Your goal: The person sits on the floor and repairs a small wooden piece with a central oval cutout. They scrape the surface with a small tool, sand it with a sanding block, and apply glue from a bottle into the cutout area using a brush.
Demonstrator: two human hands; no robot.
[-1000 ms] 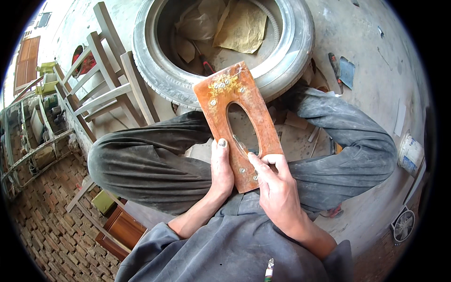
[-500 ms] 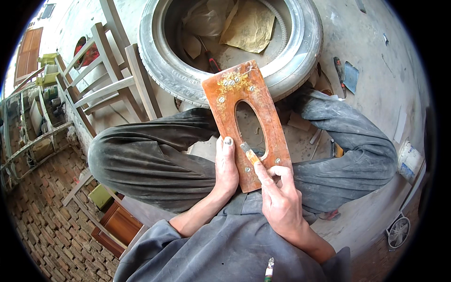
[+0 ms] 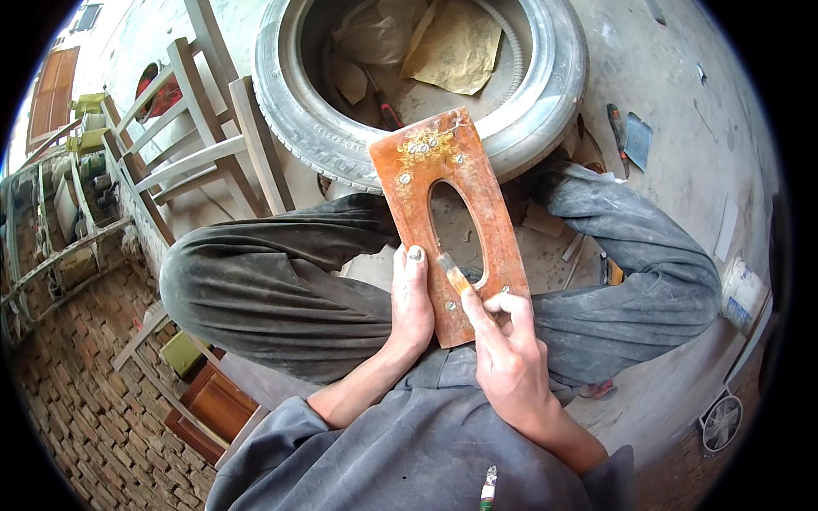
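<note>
A brown-orange wooden plate [image 3: 498, 230] with a long oval opening, gold floral decoration and several screw heads stands tilted over my lap. My left hand [image 3: 413, 307] is closed on its lower left edge, thumb on the front face and fingers hidden behind. In my right hand [image 3: 511, 362] is a small flat tool [image 3: 454, 274] with a grey tip and an orange-brown body, perhaps a brush. My index finger lies along this tool, and its tip meets the lower left rim of the opening. My other right fingers are curled near the plate's lower right corner.
Ahead lies a dusty grey tire [image 3: 341, 140] with paper and a red-handled screwdriver [image 3: 388, 111] inside. Wooden chair frames [image 3: 200, 119] stand at left. Pliers [image 3: 617, 136] and a blue sheet [image 3: 637, 140] lie right, beyond a white bucket [image 3: 743, 294]. A lit cigarette [image 3: 488, 490] shows below.
The small tool has shifted slightly along the rim of the opening with my right hand. My left hand keeps its hold, and the plate stays almost in place.
</note>
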